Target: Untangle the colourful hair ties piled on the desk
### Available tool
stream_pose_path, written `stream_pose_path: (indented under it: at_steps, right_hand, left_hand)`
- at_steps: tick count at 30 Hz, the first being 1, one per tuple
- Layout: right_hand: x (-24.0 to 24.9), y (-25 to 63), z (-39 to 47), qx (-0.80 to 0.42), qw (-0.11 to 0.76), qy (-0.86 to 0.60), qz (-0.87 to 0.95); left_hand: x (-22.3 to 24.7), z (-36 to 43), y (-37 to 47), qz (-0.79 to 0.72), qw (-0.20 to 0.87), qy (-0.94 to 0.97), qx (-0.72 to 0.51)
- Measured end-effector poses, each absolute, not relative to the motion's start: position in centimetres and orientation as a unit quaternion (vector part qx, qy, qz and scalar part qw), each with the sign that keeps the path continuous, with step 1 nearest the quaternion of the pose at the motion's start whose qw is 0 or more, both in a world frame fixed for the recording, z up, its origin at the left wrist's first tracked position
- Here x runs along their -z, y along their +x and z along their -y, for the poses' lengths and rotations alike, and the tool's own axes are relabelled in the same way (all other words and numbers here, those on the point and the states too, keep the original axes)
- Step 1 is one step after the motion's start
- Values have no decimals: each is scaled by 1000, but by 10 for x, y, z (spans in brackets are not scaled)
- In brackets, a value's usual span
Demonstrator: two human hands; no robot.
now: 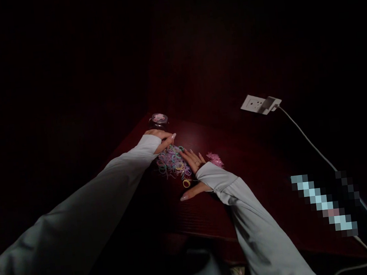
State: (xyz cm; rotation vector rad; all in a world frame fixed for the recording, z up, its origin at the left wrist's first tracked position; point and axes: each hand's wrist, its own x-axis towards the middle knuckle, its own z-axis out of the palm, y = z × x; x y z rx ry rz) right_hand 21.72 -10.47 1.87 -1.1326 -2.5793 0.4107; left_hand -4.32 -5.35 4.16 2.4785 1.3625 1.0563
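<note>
Rubber bands (172, 161) — colourful pile on the dark red desk (256, 178), between both hands. Left hand (164, 140) at 11 o'clock, right hand (194, 171) at 4 — both flat, fingers spread, gripping nothing. Small jar (158, 120) at 12 o'clock.

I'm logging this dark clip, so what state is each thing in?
Left hand: open, fingers resting on the pile's far edge.
Right hand: open, spread flat beside the pile.
Small coloured rings: loose heap on the table.
Pink rings: separate small clump.
Jar: upright; lid unclear.
Charger: plugged into wall socket.
</note>
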Motion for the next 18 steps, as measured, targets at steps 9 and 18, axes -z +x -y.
stream_pose_path:
  at_steps: [9,18]
  right_hand:
    - [-11,194,97,-96,190,-397,893]
    - [-30,201,92,-88,240,-367,894]
  left_hand:
    - [-39,44,-38,-402,56,837,-367]
    - [-19,35,-32,-386,176,842,-333]
